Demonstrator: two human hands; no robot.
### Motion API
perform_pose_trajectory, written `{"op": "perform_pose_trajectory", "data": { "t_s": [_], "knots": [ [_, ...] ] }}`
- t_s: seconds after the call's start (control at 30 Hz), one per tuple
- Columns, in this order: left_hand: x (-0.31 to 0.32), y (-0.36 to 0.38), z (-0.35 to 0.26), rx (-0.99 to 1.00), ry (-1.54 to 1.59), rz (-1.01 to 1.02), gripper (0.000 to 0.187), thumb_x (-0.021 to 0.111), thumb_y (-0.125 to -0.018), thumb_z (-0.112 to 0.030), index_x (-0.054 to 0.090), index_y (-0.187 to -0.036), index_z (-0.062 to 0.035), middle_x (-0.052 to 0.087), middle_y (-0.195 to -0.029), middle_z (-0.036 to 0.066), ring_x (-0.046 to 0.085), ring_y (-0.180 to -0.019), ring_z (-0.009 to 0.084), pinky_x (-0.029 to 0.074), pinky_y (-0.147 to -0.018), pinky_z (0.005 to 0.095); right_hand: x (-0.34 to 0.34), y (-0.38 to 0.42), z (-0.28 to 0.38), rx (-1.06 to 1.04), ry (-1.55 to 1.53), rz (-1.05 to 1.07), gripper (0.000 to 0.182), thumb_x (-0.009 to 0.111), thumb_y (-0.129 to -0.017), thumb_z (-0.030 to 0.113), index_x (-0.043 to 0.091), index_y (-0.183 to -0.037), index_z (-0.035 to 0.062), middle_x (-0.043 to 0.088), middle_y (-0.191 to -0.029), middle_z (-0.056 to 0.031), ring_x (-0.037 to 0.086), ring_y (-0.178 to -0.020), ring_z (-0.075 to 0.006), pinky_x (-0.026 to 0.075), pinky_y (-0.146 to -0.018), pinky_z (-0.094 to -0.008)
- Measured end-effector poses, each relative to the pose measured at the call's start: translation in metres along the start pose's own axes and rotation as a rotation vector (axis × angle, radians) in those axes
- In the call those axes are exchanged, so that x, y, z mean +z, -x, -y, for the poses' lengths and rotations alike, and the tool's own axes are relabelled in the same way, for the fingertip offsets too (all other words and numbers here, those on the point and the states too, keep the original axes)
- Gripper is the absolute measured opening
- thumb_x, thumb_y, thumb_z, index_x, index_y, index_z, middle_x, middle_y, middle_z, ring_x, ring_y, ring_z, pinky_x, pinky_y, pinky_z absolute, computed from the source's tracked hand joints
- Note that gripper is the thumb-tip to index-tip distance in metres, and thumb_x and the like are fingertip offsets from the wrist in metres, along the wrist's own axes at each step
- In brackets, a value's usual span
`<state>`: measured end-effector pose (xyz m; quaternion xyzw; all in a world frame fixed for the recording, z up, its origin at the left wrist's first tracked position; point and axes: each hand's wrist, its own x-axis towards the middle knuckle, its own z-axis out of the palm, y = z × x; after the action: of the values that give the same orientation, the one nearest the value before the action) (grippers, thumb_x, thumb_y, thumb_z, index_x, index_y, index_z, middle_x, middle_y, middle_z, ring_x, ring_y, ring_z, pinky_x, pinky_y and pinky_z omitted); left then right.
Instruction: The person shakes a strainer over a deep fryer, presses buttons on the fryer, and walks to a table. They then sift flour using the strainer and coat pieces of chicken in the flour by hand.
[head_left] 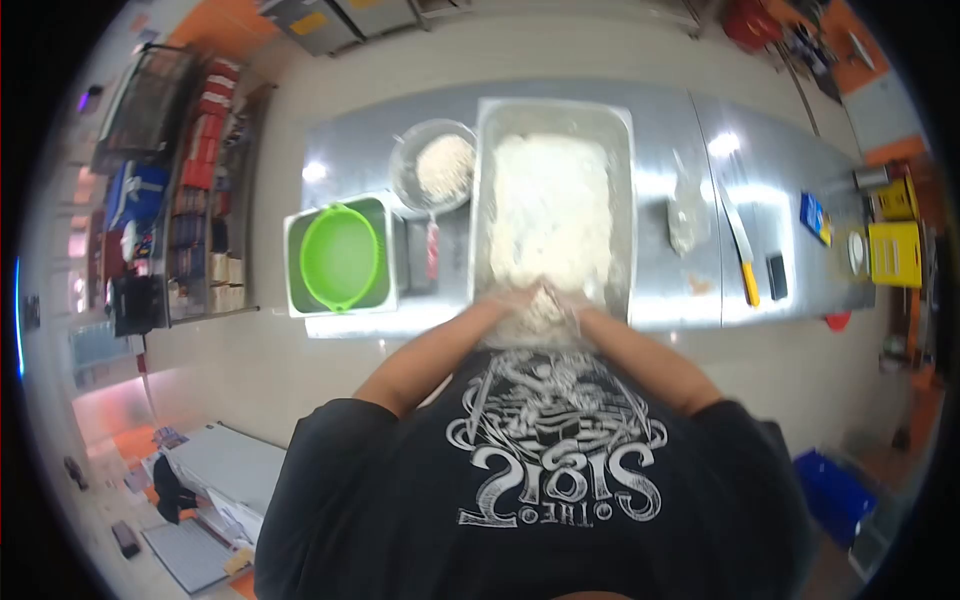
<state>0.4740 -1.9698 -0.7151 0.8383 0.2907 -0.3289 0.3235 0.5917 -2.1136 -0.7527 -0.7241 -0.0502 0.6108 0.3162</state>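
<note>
A deep metal pan (482,200) holds a bed of white flour (550,195). At its near end, my left hand (512,300) and my right hand (570,301) come together, both dusted white. Between them they are closed around a crumbly, flour-coated lump (544,308); what lies under the coating I cannot make out. My fingers are small and partly blurred in this view. Left of the pan sits a round metal strainer (403,180) with a red handle, holding pale floury bits (445,167).
A green basket (305,262) sits in a square metal container (294,290) at the left of the steel table (660,130). To the right lie a clear plastic bag (684,220), a yellow-handled knife (750,283), a dark phone (777,276) and a blue packet (815,218).
</note>
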Motion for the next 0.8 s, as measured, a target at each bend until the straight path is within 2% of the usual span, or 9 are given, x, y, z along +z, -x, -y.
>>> {"op": "perform_pose_trajectory", "data": {
  "t_s": [0.1,0.23,0.27,0.37,0.4,0.6,0.67,0.77,0.8],
  "knots": [
    [-0.015,0.013,-0.027,-0.229,0.382,-0.002,0.064,0.040,-0.099,-0.053,0.065,-0.124,0.0008,0.062,-0.126,0.027,0.062,-0.116,0.0391,0.047,-0.102,0.0460,0.021,-0.018,-0.020,0.096,-0.414,0.038,0.065,0.063,-0.094,0.050,0.064,-0.121,-0.0083,0.071,-0.109,-0.0194,0.070,-0.094,-0.0288,0.057,-0.079,-0.0391],
    [-0.024,0.026,-0.056,-0.534,0.980,-0.045,0.068,0.049,-0.095,-0.058,0.064,-0.126,0.0015,0.063,-0.125,0.027,0.062,-0.116,0.0390,0.048,-0.100,0.0447,0.008,-0.036,-0.017,-0.339,0.426,0.001,0.066,0.069,-0.088,0.053,0.065,-0.119,-0.0052,0.072,-0.104,-0.0197,0.070,-0.095,-0.0274,0.056,-0.080,-0.0389],
    [-0.029,0.033,-0.063,-0.531,1.068,-0.045,0.070,0.051,-0.094,-0.059,0.064,-0.126,0.0017,0.063,-0.125,0.027,0.062,-0.116,0.0390,0.048,-0.100,0.0444,0.001,-0.039,-0.013,-0.423,0.627,-0.030,0.067,0.070,-0.086,0.054,0.066,-0.119,-0.0044,0.072,-0.103,-0.0197,0.070,-0.095,-0.0270,0.056,-0.080,-0.0389],
    [-0.070,0.075,-0.088,-0.322,1.192,0.000,0.079,0.059,-0.086,-0.066,0.064,-0.125,0.0035,0.064,-0.124,0.026,0.062,-0.116,0.0395,0.049,-0.099,0.0435,-0.021,0.019,0.042,-0.029,0.279,-0.442,0.065,0.074,-0.082,0.055,0.068,-0.114,-0.0018,0.072,-0.102,-0.0212,0.070,-0.096,-0.0322,0.055,-0.082,-0.0422],
    [-0.080,0.084,-0.090,-0.228,1.227,0.023,0.084,0.062,-0.083,-0.069,0.064,-0.124,0.0043,0.064,-0.124,0.026,0.062,-0.116,0.0398,0.049,-0.098,0.0432,-0.036,0.046,0.065,-0.081,0.313,-0.431,0.066,0.075,-0.080,0.055,0.068,-0.112,-0.0022,0.072,-0.101,-0.0218,0.070,-0.097,-0.0338,0.055,-0.082,-0.0431],
    [-0.065,0.027,-0.052,0.101,0.354,-0.391,0.080,0.056,-0.089,-0.065,0.064,-0.116,0.0091,0.064,-0.117,0.033,0.062,-0.110,0.0451,0.049,-0.095,0.0474,-0.059,0.105,0.125,-0.419,0.628,-0.368,0.063,0.070,-0.083,0.053,0.067,-0.112,-0.0032,0.069,-0.107,-0.0256,0.067,-0.103,-0.0404,0.051,-0.090,-0.0473],
    [-0.070,0.049,-0.042,0.175,0.235,-0.318,0.079,0.054,-0.090,-0.065,0.065,-0.113,0.0100,0.063,-0.114,0.034,0.062,-0.109,0.0460,0.048,-0.095,0.0479,-0.059,0.108,0.120,-0.491,0.686,-0.124,0.059,0.064,-0.089,0.048,0.063,-0.120,-0.0014,0.066,-0.115,-0.0277,0.064,-0.109,-0.0415,0.048,-0.097,-0.0475],
    [-0.097,0.084,-0.037,0.196,0.064,-0.091,0.076,0.053,-0.091,-0.061,0.064,-0.115,0.0097,0.062,-0.117,0.034,0.060,-0.112,0.0465,0.047,-0.097,0.0495,-0.049,0.106,0.129,-0.403,0.730,-0.250,0.062,0.061,-0.089,0.050,0.062,-0.122,-0.0026,0.065,-0.117,-0.0288,0.063,-0.110,-0.0429,0.048,-0.096,-0.0486],
    [-0.104,0.093,-0.038,0.187,0.009,0.010,0.074,0.053,-0.091,-0.060,0.063,-0.117,0.0094,0.062,-0.119,0.033,0.059,-0.114,0.0464,0.046,-0.099,0.0502,-0.044,0.082,0.116,-0.556,0.710,-0.306,0.060,0.060,-0.090,0.049,0.061,-0.122,-0.0019,0.064,-0.117,-0.0295,0.062,-0.111,-0.0434,0.048,-0.096,-0.0493]
  ]
}}
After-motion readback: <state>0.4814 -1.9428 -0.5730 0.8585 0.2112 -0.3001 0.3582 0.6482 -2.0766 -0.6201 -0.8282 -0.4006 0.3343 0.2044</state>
